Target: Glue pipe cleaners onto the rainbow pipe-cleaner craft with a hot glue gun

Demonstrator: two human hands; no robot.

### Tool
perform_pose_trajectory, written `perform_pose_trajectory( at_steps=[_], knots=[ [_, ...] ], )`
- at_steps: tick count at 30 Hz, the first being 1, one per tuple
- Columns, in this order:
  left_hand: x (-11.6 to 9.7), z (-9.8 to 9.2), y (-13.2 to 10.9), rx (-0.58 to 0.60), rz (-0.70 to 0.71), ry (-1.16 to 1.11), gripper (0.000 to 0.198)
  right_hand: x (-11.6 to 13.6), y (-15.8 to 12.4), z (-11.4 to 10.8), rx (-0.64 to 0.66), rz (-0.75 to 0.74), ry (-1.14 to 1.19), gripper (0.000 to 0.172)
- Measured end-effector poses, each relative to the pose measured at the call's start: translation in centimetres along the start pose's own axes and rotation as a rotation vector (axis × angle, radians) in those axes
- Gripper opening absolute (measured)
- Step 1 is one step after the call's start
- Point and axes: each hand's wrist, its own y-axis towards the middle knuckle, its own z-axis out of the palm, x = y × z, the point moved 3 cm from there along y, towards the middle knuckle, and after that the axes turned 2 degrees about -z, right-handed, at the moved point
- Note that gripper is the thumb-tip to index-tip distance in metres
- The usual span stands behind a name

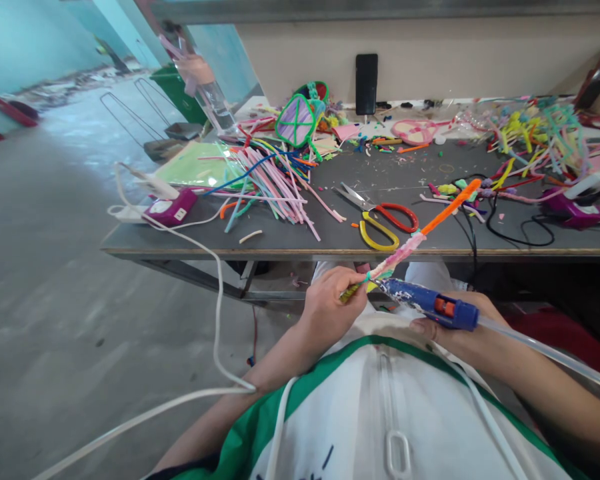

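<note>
My left hand [333,300] pinches the lower end of a pipe cleaner strip [403,252], pink and white along its middle with a long orange tip and bits of green and yellow near my fingers. My right hand [460,317] is wrapped round a blue glue gun [430,303], partly hidden beneath it. Its nozzle points left and meets or nearly meets the strip beside my left fingertips. A clear glue stick [545,347] runs out of the gun's back end. Scissors [380,217] with red and yellow handles lie on the table just beyond.
On the grey table [330,248] lie a bundle of pink pipe cleaners [275,183], a purple power socket [173,208] and a second one [575,208]. A phone [367,85] leans at the back near a water bottle [210,93]. A white cable [219,307] hangs over the left edge.
</note>
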Motion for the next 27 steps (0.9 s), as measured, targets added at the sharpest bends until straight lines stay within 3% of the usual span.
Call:
perform_pose_trajectory(
  at_steps=[6,13,23,27],
  knots=[
    [0.2,0.0,-0.2,-0.024,-0.032,-0.027,0.010,-1.2,0.2,-0.6,-0.020,0.099,-0.004,0.037],
    [0.2,0.0,0.1,-0.009,-0.183,-0.089,0.011,-2.3,0.0,-2.3,-0.102,0.152,-0.028,0.044],
    [0.3,-0.1,0.0,0.062,-0.252,-0.093,0.008,-2.8,0.6,-0.9,-0.098,0.183,0.038,0.045],
    [0.9,0.2,-0.2,0.076,-0.346,-0.177,0.008,-2.4,0.4,-0.3,-0.058,0.154,0.028,0.044]
  ],
)
